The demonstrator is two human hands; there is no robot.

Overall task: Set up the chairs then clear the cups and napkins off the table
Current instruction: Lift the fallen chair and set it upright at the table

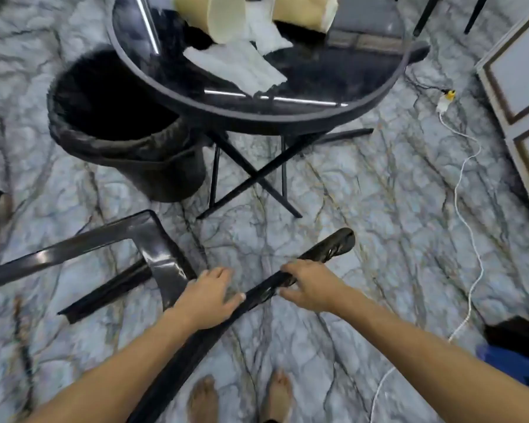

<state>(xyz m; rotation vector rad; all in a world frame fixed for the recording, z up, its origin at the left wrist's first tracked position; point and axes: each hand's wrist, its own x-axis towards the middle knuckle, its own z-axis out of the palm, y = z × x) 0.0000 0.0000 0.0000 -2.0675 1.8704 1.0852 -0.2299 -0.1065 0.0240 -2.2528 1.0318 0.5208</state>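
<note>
A black chair (pixel 153 257) lies tipped over on the marble floor (pixel 364 209) in front of the round counter (pixel 287 114), its long edge running from lower left up to the right. Both hands grip that edge: the left hand (pixel 209 296) lower, the right hand (pixel 312 285) higher, fingers apparently curled around it. Cups (pixel 214 16) and napkins (pixel 235 64) lie on the counter, beside a black bin (pixel 129 148).
</note>
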